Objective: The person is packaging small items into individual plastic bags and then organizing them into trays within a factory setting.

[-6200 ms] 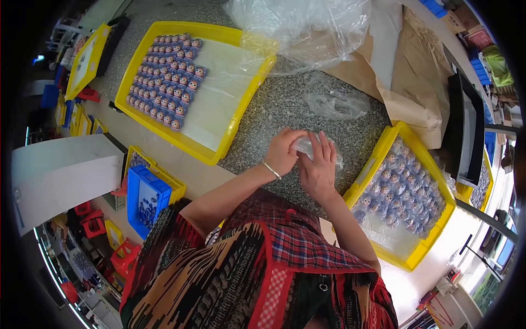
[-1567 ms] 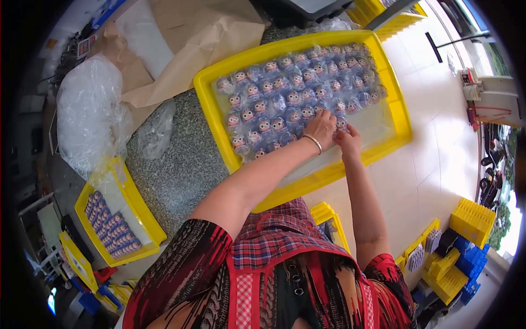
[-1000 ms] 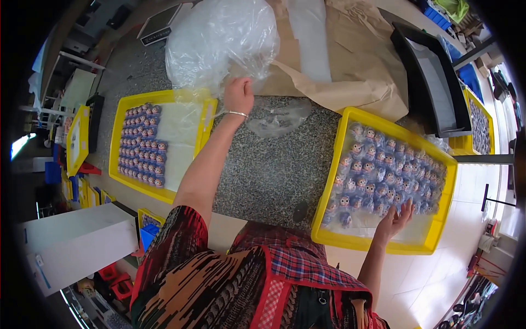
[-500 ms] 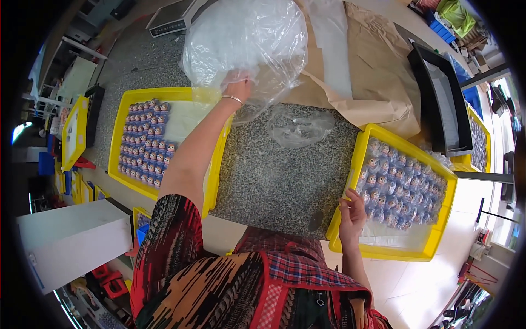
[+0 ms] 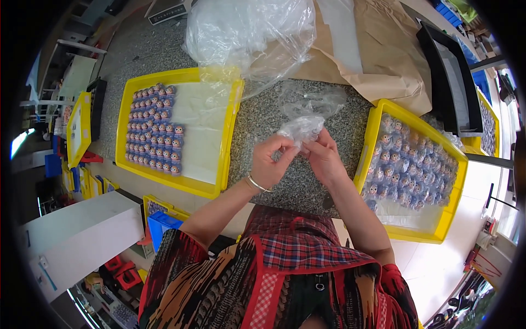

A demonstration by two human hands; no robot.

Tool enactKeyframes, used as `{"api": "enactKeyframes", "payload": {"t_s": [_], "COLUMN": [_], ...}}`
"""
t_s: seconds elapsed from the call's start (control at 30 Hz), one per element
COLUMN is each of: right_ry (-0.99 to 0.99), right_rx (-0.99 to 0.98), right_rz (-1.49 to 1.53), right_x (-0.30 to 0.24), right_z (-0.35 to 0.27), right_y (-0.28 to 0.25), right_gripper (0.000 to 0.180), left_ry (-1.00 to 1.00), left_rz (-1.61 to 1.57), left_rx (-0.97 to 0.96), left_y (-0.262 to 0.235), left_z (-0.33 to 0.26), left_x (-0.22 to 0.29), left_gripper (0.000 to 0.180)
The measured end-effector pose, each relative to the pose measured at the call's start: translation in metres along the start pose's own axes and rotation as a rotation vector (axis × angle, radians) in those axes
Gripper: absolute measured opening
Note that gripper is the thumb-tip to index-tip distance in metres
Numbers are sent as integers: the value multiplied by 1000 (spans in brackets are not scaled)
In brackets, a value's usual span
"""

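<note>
Over the middle of the grey speckled table, my left hand and my right hand meet at a small clear plastic bag. The fingers of both pinch its near edge. On the left lies a yellow tray, its left half filled with rows of small blue-and-pink figurines. A second yellow tray on the right holds similar figurines in clear wrapping. Beyond my hands rests a large clear bag, apparently full of smaller bags, and another loose plastic piece lies nearer.
Brown wrapping paper covers the table's far right. Beside it stands a black tray. A dark box-shaped device sits at the far left. Below the left tray are a white cabinet and a blue bin.
My left hand has come back from the large bag to the middle. My right hand has left the right tray's edge and joined it at a small bag.
</note>
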State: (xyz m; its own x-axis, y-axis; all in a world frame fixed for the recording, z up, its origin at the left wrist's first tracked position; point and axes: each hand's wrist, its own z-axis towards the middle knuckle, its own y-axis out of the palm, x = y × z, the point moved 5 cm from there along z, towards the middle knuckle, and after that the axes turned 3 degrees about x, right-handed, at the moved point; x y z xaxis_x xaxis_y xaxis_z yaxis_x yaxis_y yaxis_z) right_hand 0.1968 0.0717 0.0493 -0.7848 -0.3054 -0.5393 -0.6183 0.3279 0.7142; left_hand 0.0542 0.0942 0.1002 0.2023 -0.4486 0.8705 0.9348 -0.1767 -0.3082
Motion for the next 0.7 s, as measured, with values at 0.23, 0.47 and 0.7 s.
{"api": "enactKeyframes", "payload": {"t_s": [0.23, 0.47, 0.7], "right_ry": [-322, -61, -46], "right_rx": [246, 331, 227], "right_rz": [-339, -402, -531], "right_x": [8, 19, 29], "right_z": [-4, -9, -26], "right_y": [-33, -50, -52], "right_gripper": [10, 10, 13], "left_ry": [-625, 57, -337], "left_rz": [-393, 405, 391], "left_rx": [199, 19, 64], "left_y": [-20, -9, -12], "left_z": [-73, -30, -64], "left_x": [-57, 11, -101], "left_gripper": [28, 29, 20]}}
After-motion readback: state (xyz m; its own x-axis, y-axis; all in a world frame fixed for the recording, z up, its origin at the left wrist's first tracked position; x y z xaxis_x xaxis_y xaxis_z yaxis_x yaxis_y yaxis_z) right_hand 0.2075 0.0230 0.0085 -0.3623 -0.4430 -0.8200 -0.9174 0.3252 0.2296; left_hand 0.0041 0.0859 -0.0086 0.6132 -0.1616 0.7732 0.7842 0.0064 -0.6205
